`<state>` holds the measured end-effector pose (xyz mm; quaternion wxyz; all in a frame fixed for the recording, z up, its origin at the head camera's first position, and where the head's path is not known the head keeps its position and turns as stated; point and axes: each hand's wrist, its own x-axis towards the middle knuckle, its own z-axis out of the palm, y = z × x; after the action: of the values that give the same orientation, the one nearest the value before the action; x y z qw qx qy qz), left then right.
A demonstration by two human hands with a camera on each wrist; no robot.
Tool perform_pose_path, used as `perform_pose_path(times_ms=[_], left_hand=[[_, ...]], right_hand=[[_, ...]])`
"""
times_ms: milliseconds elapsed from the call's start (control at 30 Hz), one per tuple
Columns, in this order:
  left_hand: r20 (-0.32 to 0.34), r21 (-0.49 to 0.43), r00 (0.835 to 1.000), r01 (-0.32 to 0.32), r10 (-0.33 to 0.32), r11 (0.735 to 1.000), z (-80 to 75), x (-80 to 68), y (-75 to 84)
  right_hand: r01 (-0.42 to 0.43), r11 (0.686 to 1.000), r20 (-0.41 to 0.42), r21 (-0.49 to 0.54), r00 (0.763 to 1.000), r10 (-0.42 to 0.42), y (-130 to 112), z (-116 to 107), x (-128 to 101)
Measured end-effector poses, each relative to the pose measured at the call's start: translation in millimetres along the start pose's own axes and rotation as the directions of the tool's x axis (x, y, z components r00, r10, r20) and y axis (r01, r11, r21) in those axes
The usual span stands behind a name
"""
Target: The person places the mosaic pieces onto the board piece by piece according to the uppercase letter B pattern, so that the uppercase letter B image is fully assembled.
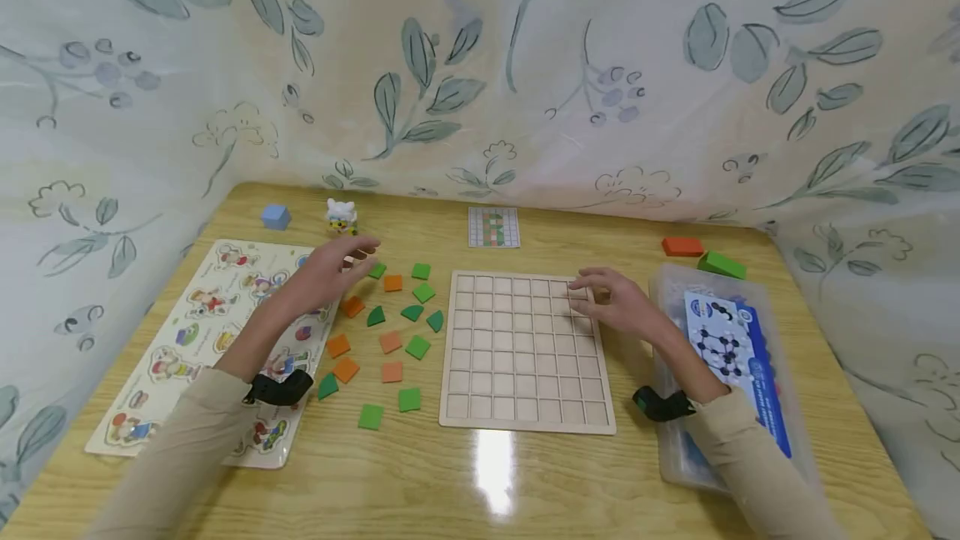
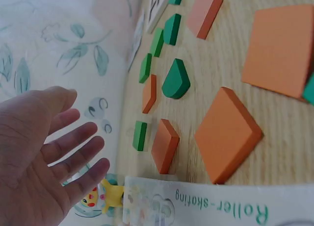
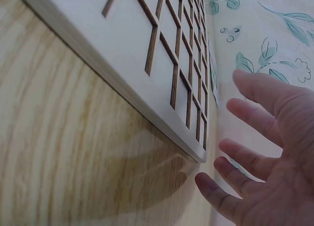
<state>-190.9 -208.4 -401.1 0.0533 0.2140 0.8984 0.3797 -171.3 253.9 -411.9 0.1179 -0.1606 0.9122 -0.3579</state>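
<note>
In the head view my left hand [image 1: 327, 272] hovers over the upper right corner of the picture puzzle board [image 1: 247, 315], fingers loosely bent and holding nothing. Beside it lie scattered flat tiles: an orange square [image 1: 339, 346], a light green square [image 1: 417, 347], a dark green quarter-round [image 1: 376, 316] and a salmon square [image 1: 391, 342], among several others. My right hand [image 1: 615, 300] is above the right edge of the wooden grid board [image 1: 527, 417], with nothing in its fingers. The grid's compartments hold no tiles. Both wrist views show the fingers spread and apart from any object.
A small pattern card [image 1: 493, 227] lies behind the grid. A plastic box [image 1: 671, 448] with a blue-and-white card stands at the right, near red [image 1: 682, 247] and green [image 1: 722, 264] blocks. A blue block [image 1: 276, 217] and a white-and-yellow figurine [image 1: 342, 217] sit back left.
</note>
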Motion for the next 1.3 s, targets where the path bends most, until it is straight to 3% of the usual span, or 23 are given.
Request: perform_pose_path(times_ms=[167,533,767,1067,1300], left_hand=[[0.035,0.017,0.999,-0.004,0.004,1.000,1.1,-5.3,0.5],[0.123,0.008,0.991,-0.046,0.045,0.999,6.9,-20.3,1.2],[0.078,0.024,0.996,-0.036,0.034,0.999,4.0,-31.8,-2.9],[0.077,0.066,0.997,-0.010,0.005,0.998,-0.3,-44.8,-4.5],[0.059,0.062,0.998,-0.029,0.025,0.998,-1.3,-49.3,-2.3]], right_hand=[[0.011,0.999,0.034,-0.049,0.999,-0.009,3,1,-1],[0.029,0.998,0.063,-0.051,0.998,-0.026,3,1,0],[0.039,0.996,0.072,-0.081,0.997,-0.033,6,2,1],[0.025,0.997,0.082,-0.075,0.996,-0.019,7,2,1],[0.024,0.997,0.077,-0.070,0.997,-0.019,7,2,0]])
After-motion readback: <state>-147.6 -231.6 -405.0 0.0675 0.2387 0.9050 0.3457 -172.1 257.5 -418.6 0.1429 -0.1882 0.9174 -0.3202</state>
